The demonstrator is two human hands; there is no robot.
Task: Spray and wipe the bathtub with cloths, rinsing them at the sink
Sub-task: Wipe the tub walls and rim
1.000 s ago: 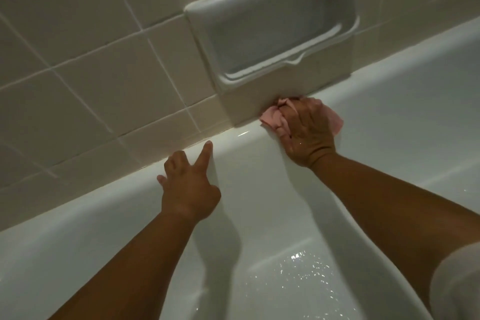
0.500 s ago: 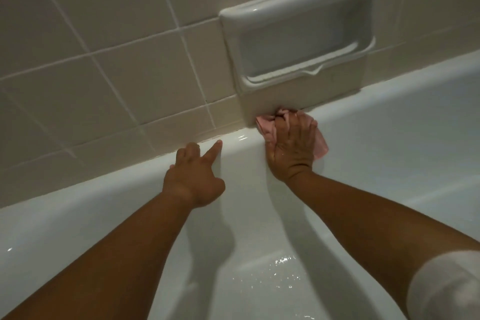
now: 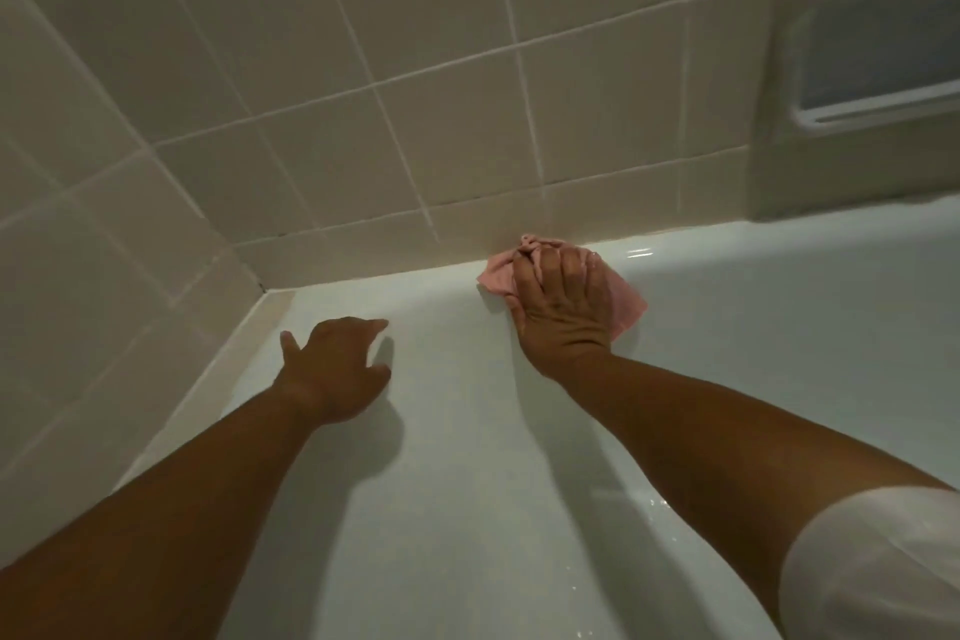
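From the head camera: the right hand (image 3: 563,307) presses a crumpled pink cloth (image 3: 631,307) onto the far rim of the glossy white bathtub (image 3: 753,338), fingers bent over its bunched edge at the beige tiled wall (image 3: 415,120). The left hand (image 3: 332,369), fingers loosely spread and holding nothing, rests on the tub's inner side near the corner.

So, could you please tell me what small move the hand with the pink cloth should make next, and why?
Probably slide it left along the white bathtub rim toward the corner. The right hand holds the crumpled pink cloth against the seam below the beige tiled wall; the left hand rests open nearer that corner.
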